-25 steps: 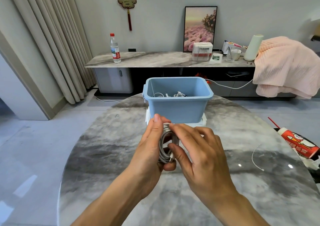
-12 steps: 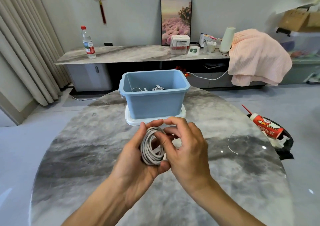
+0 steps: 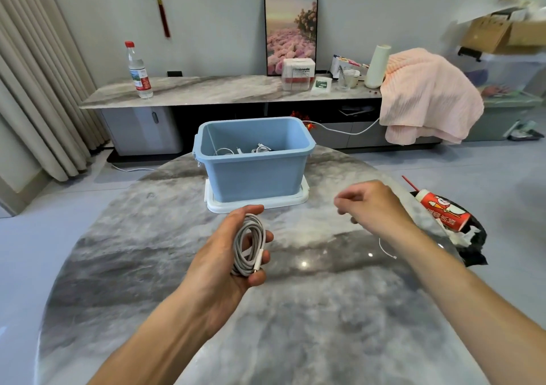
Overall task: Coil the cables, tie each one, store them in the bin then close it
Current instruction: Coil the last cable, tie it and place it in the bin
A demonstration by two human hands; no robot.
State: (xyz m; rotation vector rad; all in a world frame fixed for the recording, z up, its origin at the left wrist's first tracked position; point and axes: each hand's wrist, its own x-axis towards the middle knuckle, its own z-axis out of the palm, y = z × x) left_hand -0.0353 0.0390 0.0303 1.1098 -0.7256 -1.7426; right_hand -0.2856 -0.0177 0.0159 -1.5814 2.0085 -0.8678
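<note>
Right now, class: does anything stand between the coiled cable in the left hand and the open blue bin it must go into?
Nothing visible does. The left hand holds the coiled grey-white cable just in front of the blue plastic bin, whose top is open; only bare marble tabletop lies between them.

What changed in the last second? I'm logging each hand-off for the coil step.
The right hand let go of the coiled cable and swung out to the right, toward the thin white tie on the table. The left hand still grips the coil. The blue bin stayed open on its lid.
</note>
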